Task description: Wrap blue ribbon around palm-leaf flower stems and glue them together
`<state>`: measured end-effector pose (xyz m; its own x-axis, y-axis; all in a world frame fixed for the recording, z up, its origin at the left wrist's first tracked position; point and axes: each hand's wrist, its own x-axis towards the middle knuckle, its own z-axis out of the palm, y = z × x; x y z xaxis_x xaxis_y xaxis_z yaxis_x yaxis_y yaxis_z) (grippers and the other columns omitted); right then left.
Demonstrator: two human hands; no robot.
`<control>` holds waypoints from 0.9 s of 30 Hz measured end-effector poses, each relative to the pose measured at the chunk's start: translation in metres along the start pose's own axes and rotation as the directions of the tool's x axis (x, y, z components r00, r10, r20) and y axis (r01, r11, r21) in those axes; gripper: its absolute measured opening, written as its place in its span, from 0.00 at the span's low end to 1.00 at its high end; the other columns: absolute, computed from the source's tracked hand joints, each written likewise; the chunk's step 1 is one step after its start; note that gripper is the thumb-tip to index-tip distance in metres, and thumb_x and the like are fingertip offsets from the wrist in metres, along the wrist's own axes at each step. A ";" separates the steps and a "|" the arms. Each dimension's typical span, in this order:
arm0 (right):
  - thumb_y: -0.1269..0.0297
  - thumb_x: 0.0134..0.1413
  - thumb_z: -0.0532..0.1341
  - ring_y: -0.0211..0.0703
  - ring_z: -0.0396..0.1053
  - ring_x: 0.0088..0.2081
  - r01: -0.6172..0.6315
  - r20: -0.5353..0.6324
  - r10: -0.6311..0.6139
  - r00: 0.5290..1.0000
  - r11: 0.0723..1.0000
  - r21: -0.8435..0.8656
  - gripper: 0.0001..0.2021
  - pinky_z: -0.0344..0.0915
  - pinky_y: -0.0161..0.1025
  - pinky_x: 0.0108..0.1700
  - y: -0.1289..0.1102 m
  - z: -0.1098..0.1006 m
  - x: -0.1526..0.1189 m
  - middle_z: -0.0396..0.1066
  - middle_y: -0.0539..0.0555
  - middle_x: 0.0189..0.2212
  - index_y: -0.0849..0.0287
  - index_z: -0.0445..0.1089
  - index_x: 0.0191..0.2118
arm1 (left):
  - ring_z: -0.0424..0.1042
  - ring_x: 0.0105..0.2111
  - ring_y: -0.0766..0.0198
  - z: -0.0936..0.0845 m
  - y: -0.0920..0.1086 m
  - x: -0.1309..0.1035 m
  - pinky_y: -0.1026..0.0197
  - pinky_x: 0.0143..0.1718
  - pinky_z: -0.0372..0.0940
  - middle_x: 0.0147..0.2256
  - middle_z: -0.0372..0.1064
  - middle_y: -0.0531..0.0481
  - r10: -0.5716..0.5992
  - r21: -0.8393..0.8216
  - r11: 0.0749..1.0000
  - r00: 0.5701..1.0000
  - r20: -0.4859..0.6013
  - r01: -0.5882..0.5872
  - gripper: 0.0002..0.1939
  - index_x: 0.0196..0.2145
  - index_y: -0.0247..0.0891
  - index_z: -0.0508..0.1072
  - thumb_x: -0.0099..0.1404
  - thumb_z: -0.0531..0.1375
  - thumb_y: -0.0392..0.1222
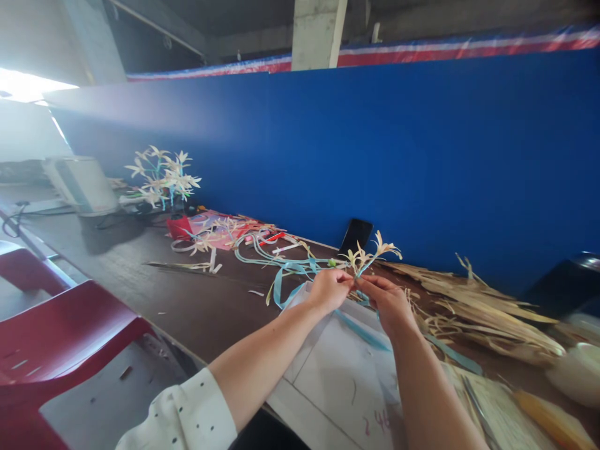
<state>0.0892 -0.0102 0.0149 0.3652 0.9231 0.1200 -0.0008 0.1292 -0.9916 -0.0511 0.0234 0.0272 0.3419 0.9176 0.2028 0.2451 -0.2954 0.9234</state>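
My left hand (332, 289) and my right hand (387, 299) meet over the front of the table, fingers pinched together around the stems of a small spray of straw-coloured flowers (382, 247). Its blossoms stand above my fingertips, and light blue wrapping shows on a stem. The exact grip point is partly covered by my fingers. Pale blue ribbon (277, 289) lies in loops just left of my left hand. Under my wrists are white sheets (335, 356) with red handwriting near the lower edge.
Dried straw-like strips (487, 306) pile up at right. A black phone (356, 235) leans on the blue partition (422, 156). At left stand finished-looking flowers (164, 178), a white box-shaped appliance (82, 184) and red chairs (70, 331). Pink paper (220, 228) lies behind the ribbon.
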 end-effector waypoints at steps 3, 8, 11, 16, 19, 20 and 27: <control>0.54 0.29 0.71 0.31 0.52 0.18 0.013 -0.013 -0.013 1.000 0.999 -0.040 0.18 0.44 0.33 0.19 -0.002 0.000 -0.001 0.69 0.52 0.21 0.60 0.76 0.29 | 0.67 0.28 0.65 -0.001 0.002 -0.002 0.66 0.30 0.59 0.26 0.72 0.51 0.026 0.027 0.999 0.999 -0.021 -0.026 0.12 0.29 0.37 0.76 0.56 0.57 0.47; 0.54 0.31 0.70 0.35 0.57 0.20 0.035 -0.015 -0.037 0.999 0.997 -0.068 0.17 0.49 0.34 0.20 -0.001 -0.002 0.001 0.67 0.50 0.18 0.59 0.76 0.29 | 0.68 0.30 0.65 0.001 0.000 -0.003 0.66 0.31 0.60 0.28 0.72 0.50 0.110 0.023 0.994 0.994 -0.017 -0.109 0.11 0.32 0.37 0.76 0.57 0.57 0.45; 0.53 0.32 0.70 0.36 0.58 0.20 0.061 -0.013 -0.063 0.998 0.995 -0.082 0.17 0.51 0.35 0.21 0.000 -0.003 0.002 0.65 0.49 0.16 0.59 0.76 0.29 | 0.67 0.27 0.66 0.000 0.000 -0.003 0.66 0.30 0.59 0.26 0.71 0.50 0.144 0.032 0.989 0.990 0.009 -0.144 0.13 0.30 0.36 0.75 0.59 0.54 0.45; 0.54 0.33 0.69 0.35 0.56 0.19 0.047 -0.016 -0.049 0.999 0.993 -0.107 0.16 0.49 0.34 0.21 -0.001 -0.003 0.000 0.61 0.47 0.13 0.60 0.76 0.30 | 0.67 0.27 0.65 0.000 -0.003 -0.003 0.66 0.30 0.61 0.26 0.71 0.48 0.127 -0.038 0.991 0.991 0.041 -0.125 0.18 0.28 0.34 0.74 0.62 0.51 0.49; 0.54 0.34 0.69 0.35 0.56 0.19 0.036 -0.018 -0.038 0.999 0.991 -0.127 0.16 0.49 0.35 0.20 0.000 -0.003 0.000 0.62 0.48 0.13 0.60 0.76 0.30 | 0.68 0.28 0.65 0.003 -0.010 -0.003 0.65 0.30 0.62 0.28 0.71 0.47 0.086 -0.144 0.987 0.995 0.054 -0.078 0.19 0.31 0.34 0.74 0.62 0.51 0.51; 0.53 0.34 0.69 0.36 0.56 0.19 0.034 -0.018 -0.037 0.999 0.989 -0.142 0.17 0.49 0.35 0.20 0.001 -0.003 0.001 0.63 0.48 0.14 0.60 0.76 0.31 | 0.68 0.28 0.65 0.005 -0.012 -0.002 0.65 0.30 0.62 0.29 0.72 0.47 0.069 -0.178 0.982 0.996 0.060 -0.057 0.19 0.32 0.34 0.73 0.62 0.51 0.51; 0.51 0.34 0.68 0.35 0.58 0.19 0.021 -0.008 -0.023 1.000 0.977 -0.212 0.20 0.50 0.34 0.21 0.010 0.001 0.002 0.68 0.50 0.18 0.61 0.76 0.33 | 0.66 0.27 0.68 0.008 -0.026 0.000 0.66 0.30 0.60 0.28 0.71 0.50 0.031 -0.152 0.988 0.999 0.041 -0.024 0.12 0.32 0.34 0.74 0.58 0.56 0.45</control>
<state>0.0895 -0.0067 0.0056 0.3722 0.9171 0.1427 0.2047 0.0688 -0.9764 -0.0505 0.0293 0.0008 0.3863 0.8963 0.2178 0.0955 -0.2738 0.9570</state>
